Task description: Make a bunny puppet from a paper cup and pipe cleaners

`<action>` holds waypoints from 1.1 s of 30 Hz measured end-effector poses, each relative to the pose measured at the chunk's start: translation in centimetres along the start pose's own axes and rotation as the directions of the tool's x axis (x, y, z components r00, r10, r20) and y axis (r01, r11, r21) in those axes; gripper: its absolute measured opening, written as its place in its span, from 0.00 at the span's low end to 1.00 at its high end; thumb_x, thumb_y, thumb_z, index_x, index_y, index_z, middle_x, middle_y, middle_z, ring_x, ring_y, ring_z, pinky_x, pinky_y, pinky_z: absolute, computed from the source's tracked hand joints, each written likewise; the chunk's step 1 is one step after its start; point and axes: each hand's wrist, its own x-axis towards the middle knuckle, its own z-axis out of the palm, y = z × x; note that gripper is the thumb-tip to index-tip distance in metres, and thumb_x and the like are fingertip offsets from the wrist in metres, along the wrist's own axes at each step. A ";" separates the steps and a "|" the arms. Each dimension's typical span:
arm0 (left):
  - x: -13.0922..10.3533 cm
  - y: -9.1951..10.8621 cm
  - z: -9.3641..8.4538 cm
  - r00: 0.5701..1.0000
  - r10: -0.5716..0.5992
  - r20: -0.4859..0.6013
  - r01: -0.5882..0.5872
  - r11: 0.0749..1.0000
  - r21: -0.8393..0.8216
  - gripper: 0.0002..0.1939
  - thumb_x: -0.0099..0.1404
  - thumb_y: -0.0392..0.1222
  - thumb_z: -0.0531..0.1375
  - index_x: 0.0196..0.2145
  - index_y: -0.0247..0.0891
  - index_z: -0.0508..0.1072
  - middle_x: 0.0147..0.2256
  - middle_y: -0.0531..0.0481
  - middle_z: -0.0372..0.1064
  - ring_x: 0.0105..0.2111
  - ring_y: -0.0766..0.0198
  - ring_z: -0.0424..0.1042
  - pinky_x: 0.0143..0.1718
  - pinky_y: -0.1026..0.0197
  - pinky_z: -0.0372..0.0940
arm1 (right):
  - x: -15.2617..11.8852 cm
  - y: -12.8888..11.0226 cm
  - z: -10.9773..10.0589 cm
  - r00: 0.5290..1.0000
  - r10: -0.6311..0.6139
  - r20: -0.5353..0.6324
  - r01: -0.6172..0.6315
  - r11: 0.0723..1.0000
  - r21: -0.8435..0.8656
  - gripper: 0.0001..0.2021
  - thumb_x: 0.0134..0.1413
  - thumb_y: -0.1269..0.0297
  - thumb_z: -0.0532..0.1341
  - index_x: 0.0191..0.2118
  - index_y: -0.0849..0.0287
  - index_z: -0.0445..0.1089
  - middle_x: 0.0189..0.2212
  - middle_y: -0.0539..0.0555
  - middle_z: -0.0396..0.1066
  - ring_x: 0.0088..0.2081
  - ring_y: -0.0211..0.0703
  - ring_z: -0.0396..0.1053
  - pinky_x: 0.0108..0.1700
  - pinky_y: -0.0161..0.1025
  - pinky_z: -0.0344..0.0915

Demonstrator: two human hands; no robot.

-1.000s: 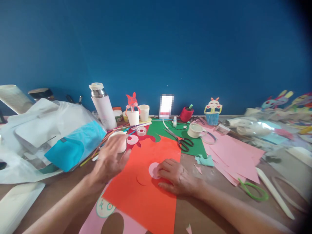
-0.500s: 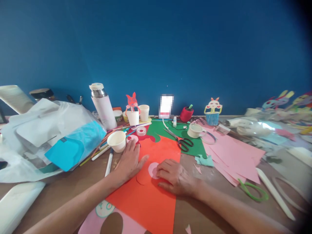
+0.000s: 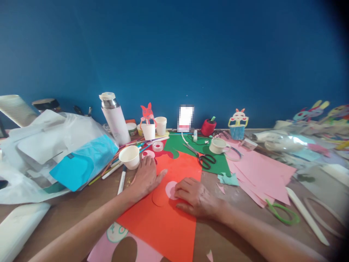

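Observation:
An orange paper sheet (image 3: 169,222) lies on the table, with a curved line drawn on it. On the sheet rests a pink paper disc (image 3: 171,190), its right edge under the fingertips of my right hand (image 3: 195,196). That hand lies low and open, its fingers slightly bent. My left hand (image 3: 147,176) is spread flat on the sheet's upper left, thumb pointing right. Just beyond its fingertips is a pink piece with a red spot (image 3: 148,154). A white paper cup (image 3: 129,157) stands close to its left.
Black-handled scissors (image 3: 205,160) lie on green paper (image 3: 218,168). A mug (image 3: 218,145) and pink sheets (image 3: 261,174) are to the right. A white flask (image 3: 116,122) and plastic bag (image 3: 35,145) stand left. A marker (image 3: 121,181) lies beside my left forearm.
My left hand has shifted slightly, its fingers drawn a little nearer, and more of the pink piece with the red spot shows. My right hand stays in place on the disc.

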 end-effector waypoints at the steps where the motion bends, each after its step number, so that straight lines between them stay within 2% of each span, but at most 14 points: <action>1: 0.1 0.0 -0.1 1.000 -0.004 0.002 0.004 1.000 -0.001 0.31 0.60 0.57 0.44 0.45 0.24 0.63 0.46 0.31 0.61 0.50 0.47 0.57 0.51 0.47 0.52 | 0.0 0.0 0.0 1.000 0.002 0.005 -0.002 1.000 0.000 0.11 0.54 0.58 0.55 0.38 0.59 0.66 0.36 0.56 0.67 0.40 0.43 0.62 0.41 0.41 0.58; 7: 0.3 0.2 -1.1 0.999 -0.023 0.040 0.025 0.999 -0.038 0.27 0.61 0.55 0.45 0.43 0.26 0.64 0.43 0.33 0.62 0.46 0.49 0.60 0.48 0.48 0.56 | 0.0 0.0 0.0 1.000 -0.003 0.000 0.003 1.000 0.001 0.11 0.53 0.58 0.55 0.38 0.59 0.66 0.36 0.56 0.67 0.40 0.43 0.62 0.41 0.41 0.58; 12: 0.3 -0.1 -0.7 1.000 0.026 0.011 -0.025 0.999 -0.025 0.24 0.60 0.54 0.46 0.41 0.30 0.66 0.50 0.33 0.57 0.51 0.45 0.54 0.51 0.45 0.52 | 0.1 0.0 -0.1 1.000 0.002 0.002 -0.002 1.000 0.010 0.10 0.54 0.59 0.54 0.38 0.59 0.66 0.36 0.56 0.67 0.40 0.43 0.63 0.41 0.41 0.58; 17: 0.3 -0.3 -0.4 0.999 0.047 0.000 -0.047 0.997 -0.056 0.22 0.60 0.54 0.47 0.39 0.32 0.67 0.46 0.34 0.61 0.49 0.46 0.57 0.49 0.44 0.53 | 0.2 -0.1 -0.2 1.000 0.000 -0.012 0.000 1.000 0.004 0.10 0.54 0.60 0.55 0.37 0.59 0.66 0.35 0.56 0.67 0.39 0.43 0.63 0.40 0.41 0.58; 23: 0.3 0.1 -0.9 1.000 0.029 -0.001 -0.029 0.997 -0.076 0.22 0.59 0.50 0.49 0.39 0.28 0.67 0.42 0.34 0.63 0.46 0.48 0.59 0.50 0.46 0.52 | 0.1 -0.1 -0.1 1.000 0.013 -0.009 -0.013 1.000 0.014 0.10 0.53 0.60 0.55 0.37 0.59 0.66 0.36 0.56 0.67 0.40 0.43 0.62 0.41 0.41 0.58; 28: 0.5 0.3 -0.8 1.000 0.021 0.021 -0.020 0.999 -0.047 0.20 0.60 0.49 0.48 0.39 0.30 0.67 0.39 0.37 0.64 0.42 0.50 0.62 0.45 0.47 0.57 | 0.1 -0.1 -0.2 1.000 0.003 -0.003 -0.002 1.000 0.023 0.10 0.53 0.60 0.55 0.38 0.60 0.66 0.37 0.56 0.67 0.40 0.44 0.62 0.41 0.41 0.58; 30: 0.5 0.4 -1.5 1.000 0.023 -0.002 -0.023 0.997 -0.073 0.19 0.60 0.48 0.49 0.43 0.30 0.65 0.42 0.37 0.63 0.45 0.50 0.60 0.45 0.48 0.58 | 0.0 -0.1 -0.2 1.000 0.004 0.005 -0.004 1.000 0.024 0.10 0.54 0.60 0.55 0.39 0.60 0.66 0.37 0.56 0.67 0.40 0.44 0.62 0.41 0.41 0.58; 33: 0.7 0.5 -4.0 0.994 0.054 -0.098 -0.065 0.992 -0.109 0.18 0.60 0.46 0.49 0.46 0.33 0.64 0.48 0.38 0.59 0.50 0.49 0.56 0.47 0.47 0.57 | 0.0 0.0 -0.3 1.000 0.007 0.009 -0.007 1.000 0.028 0.10 0.54 0.61 0.55 0.39 0.59 0.66 0.37 0.56 0.67 0.40 0.43 0.62 0.41 0.41 0.58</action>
